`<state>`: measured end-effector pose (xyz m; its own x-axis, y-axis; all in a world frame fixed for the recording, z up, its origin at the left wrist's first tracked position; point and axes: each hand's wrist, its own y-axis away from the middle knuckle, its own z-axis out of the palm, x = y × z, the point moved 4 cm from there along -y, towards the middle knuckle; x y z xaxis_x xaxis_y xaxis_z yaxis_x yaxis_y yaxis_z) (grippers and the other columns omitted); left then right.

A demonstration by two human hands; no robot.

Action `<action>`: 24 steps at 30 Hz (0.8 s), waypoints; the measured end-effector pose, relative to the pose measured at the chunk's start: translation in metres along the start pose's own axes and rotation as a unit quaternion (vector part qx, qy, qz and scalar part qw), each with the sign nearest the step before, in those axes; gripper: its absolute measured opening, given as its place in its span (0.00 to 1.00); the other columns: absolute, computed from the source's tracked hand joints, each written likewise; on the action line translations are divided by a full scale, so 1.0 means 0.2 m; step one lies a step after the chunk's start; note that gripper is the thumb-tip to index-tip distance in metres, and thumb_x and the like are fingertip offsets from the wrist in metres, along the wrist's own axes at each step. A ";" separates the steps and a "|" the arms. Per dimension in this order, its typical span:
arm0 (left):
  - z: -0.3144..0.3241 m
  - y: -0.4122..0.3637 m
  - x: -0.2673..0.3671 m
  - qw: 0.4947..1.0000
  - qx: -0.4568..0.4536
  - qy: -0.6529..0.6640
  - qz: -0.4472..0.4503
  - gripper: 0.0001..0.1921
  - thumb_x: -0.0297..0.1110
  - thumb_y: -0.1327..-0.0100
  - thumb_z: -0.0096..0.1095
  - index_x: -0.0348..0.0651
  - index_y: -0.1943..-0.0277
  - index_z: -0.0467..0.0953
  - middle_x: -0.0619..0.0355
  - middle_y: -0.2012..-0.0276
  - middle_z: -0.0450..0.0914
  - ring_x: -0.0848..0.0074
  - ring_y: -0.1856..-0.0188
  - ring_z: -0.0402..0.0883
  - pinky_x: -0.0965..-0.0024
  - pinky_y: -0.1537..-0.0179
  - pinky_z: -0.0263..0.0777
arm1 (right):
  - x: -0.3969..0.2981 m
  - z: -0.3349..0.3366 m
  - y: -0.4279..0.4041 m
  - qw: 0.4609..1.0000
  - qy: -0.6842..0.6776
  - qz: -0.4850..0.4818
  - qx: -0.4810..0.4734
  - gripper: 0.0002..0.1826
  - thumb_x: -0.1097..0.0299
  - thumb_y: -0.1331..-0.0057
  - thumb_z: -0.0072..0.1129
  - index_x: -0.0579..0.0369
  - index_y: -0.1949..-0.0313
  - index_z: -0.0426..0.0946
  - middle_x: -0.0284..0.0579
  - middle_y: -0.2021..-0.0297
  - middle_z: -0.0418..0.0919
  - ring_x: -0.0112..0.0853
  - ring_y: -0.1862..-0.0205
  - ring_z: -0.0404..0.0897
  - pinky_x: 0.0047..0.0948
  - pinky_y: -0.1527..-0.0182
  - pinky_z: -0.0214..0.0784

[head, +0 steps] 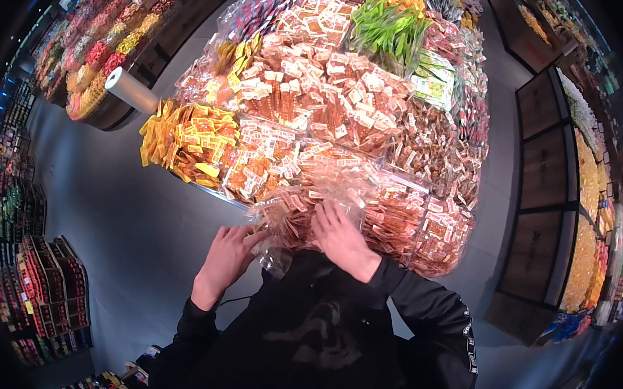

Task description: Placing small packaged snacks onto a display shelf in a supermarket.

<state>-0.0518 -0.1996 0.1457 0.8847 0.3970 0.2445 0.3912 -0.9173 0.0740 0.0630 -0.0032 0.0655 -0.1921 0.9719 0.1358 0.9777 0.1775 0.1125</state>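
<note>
A clear plastic bag filled with small reddish-brown snack packets lies at the front edge of a large heaped display, close to my body. My right hand rests palm down on the bag's right side with its fingers stretched out; its thumb is hidden. At the bag's left edge is my left hand, fingers bent and thumb towards the loose plastic; whether it pinches the film is unclear. Behind the bag, more snack packets with white and red labels fill clear bins. Orange-red packets lie right of my right hand.
Yellow packets fill the display's left corner, and green packets stand farther back. A roll of plastic film sticks out at the left. Dark wooden bins stand across the right aisle. A goods rack is at lower left.
</note>
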 end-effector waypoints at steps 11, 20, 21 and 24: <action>-0.01 -0.09 0.02 0.982 0.182 0.048 -0.003 0.05 0.24 0.43 0.65 0.45 0.63 0.81 0.59 0.72 0.73 0.65 0.66 0.76 0.63 0.62 0.65 | -0.17 0.33 -0.08 0.983 -0.174 0.004 -0.056 0.36 0.49 0.36 0.64 0.73 0.44 0.72 0.55 0.56 0.81 0.46 0.51 0.81 0.38 0.52 0.77; -0.01 -0.07 0.05 0.981 0.185 0.055 0.024 0.09 0.21 0.49 0.66 0.45 0.65 0.83 0.60 0.74 0.73 0.66 0.69 0.75 0.64 0.64 0.65 | -0.03 0.42 -0.07 0.986 -0.088 0.041 -0.135 0.11 0.68 0.35 0.56 0.53 0.56 0.83 0.41 0.68 0.86 0.35 0.64 0.88 0.35 0.66 0.78; -0.01 -0.09 0.06 0.981 0.184 0.058 0.028 0.09 0.21 0.49 0.66 0.45 0.65 0.83 0.60 0.74 0.73 0.66 0.69 0.75 0.64 0.64 0.65 | -0.05 0.43 -0.08 0.986 -0.089 0.045 -0.135 0.11 0.68 0.35 0.56 0.53 0.56 0.83 0.41 0.68 0.86 0.35 0.64 0.88 0.35 0.66 0.78; 0.00 -0.10 0.06 0.981 0.183 0.060 0.031 0.09 0.21 0.49 0.66 0.45 0.64 0.83 0.60 0.73 0.73 0.65 0.68 0.75 0.63 0.64 0.65 | -0.09 0.42 -0.09 0.988 -0.078 -0.017 -0.129 0.08 0.67 0.38 0.58 0.52 0.66 0.85 0.39 0.73 0.86 0.33 0.67 0.88 0.35 0.67 0.78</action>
<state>-0.0491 -0.1759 0.1481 0.8817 0.3146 0.3516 0.4225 -0.8582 -0.2916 0.0554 -0.0106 -0.0215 -0.1902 0.9815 -0.0230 0.9123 0.1854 0.3652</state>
